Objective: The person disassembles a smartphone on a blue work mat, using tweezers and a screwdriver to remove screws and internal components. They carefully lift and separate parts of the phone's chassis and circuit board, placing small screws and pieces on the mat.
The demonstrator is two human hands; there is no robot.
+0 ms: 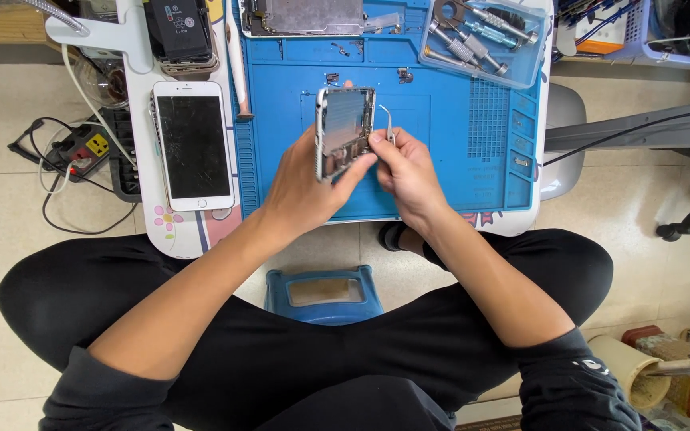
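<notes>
My left hand (pixel 307 185) holds an opened phone housing (pixel 343 128) tilted up on edge above the blue work mat (pixel 457 152). Its metal inside faces me. My right hand (pixel 407 172) pinches a pair of thin metal tweezers (pixel 387 124), whose tips rest at the housing's right edge. Both hands meet over the mat's middle.
A white phone (pixel 192 145) with a dark screen lies left of the mat. A clear tray of screwdrivers (pixel 481 40) sits at the mat's back right. Another phone part (pixel 313 16) lies at the back. A power strip (pixel 81 148) and cables are on the floor, left.
</notes>
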